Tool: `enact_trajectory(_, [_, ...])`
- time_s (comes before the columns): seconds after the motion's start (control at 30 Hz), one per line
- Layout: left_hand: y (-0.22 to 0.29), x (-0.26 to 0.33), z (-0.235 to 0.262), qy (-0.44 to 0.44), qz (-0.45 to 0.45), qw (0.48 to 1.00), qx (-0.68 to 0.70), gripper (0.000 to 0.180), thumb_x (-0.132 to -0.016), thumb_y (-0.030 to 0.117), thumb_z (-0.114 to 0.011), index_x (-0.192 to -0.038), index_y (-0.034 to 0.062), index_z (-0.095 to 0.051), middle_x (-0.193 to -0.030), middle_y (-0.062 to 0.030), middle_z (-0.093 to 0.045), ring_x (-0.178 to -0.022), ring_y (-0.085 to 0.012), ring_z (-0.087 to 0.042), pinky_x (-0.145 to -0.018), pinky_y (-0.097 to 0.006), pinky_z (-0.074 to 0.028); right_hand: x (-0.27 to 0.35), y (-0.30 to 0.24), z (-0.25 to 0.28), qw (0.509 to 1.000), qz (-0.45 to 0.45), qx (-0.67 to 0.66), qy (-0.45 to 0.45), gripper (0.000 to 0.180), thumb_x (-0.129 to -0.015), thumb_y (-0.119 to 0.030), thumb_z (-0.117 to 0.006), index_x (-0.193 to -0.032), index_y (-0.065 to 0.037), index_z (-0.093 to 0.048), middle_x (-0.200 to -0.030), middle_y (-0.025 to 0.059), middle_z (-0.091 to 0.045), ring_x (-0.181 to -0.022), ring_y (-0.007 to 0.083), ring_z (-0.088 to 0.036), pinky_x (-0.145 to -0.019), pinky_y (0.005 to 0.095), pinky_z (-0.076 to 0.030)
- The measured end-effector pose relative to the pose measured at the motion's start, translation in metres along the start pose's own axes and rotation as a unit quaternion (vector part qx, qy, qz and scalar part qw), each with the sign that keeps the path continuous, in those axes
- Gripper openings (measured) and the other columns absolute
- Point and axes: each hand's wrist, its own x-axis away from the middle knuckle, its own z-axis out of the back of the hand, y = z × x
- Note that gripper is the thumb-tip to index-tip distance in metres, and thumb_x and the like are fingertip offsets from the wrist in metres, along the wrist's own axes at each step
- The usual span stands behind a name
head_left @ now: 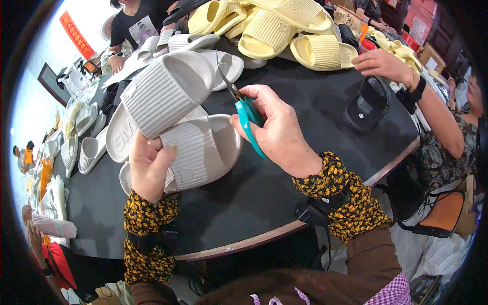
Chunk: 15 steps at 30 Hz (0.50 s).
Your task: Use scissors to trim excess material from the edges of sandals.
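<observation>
Black covering spreads across the curved worktable (218, 218), and a red banner (76, 35) hangs on the pale wall beyond it. Just across from me, the left hand (148, 170) is closed with thumb and bent fingers on the near edge of a ribbed grey slipper (162, 94), lifted at a tilt over the table. The right hand (279, 127) is curled round the teal handles of a pair of scissors (245, 114), their dark blades pointing up and away, just beside the raised slipper; I can't make out whether the blades are parted. Under the lifted slipper lies a grey pair (190, 160), partly hidden by it and by the left hand. More grey slippers crowd close behind, and others (86, 119) line the table's left side. Yellow slippers (267, 38) are heaped at the far edge, walling off that end. To the right, a co-worker's hand (378, 66) reaches in above a black slipper (367, 107). Another person in a black shirt (127, 28) is at the far side, and an orange-seated chair (442, 213) stands off the table's right end.
</observation>
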Motion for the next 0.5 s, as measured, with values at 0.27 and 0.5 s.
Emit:
enact_trajectory(0.27, [0.006, -0.002, -0.003, 0.058, -0.003, 0.998, 0.025, 0.054, -0.079, -0.008, -0.048, -0.132, -0.0037, -0.033, -0.127, -0.0168, -0.048, -0.114, -0.0233, -0.051, -0.095, -0.033, -0.04, 0.004, 0.006, -0.005, 0.996, -0.008, 0.07, -0.059, 0.038, -0.076, -0.012, -0.065, -0.108, 0.0, -0.05, -0.083, 0.0212, -0.062, -0.077, 0.0332, -0.064, -0.068, 0.0388, -0.05])
enact_trajectory(0.5, [0.011, -0.007, 0.0, 0.119, -0.029, 0.991, 0.046, 0.056, -0.078, -0.007, -0.047, -0.133, -0.0014, -0.034, -0.128, -0.0144, -0.046, -0.116, -0.0215, -0.048, -0.097, -0.032, -0.038, 0.007, 0.01, -0.006, 0.983, 0.0, 0.149, -0.107, 0.033, -0.078, -0.009, -0.067, -0.105, -0.002, -0.049, -0.074, 0.0137, -0.06, -0.067, 0.0194, -0.061, -0.062, 0.0319, -0.048])
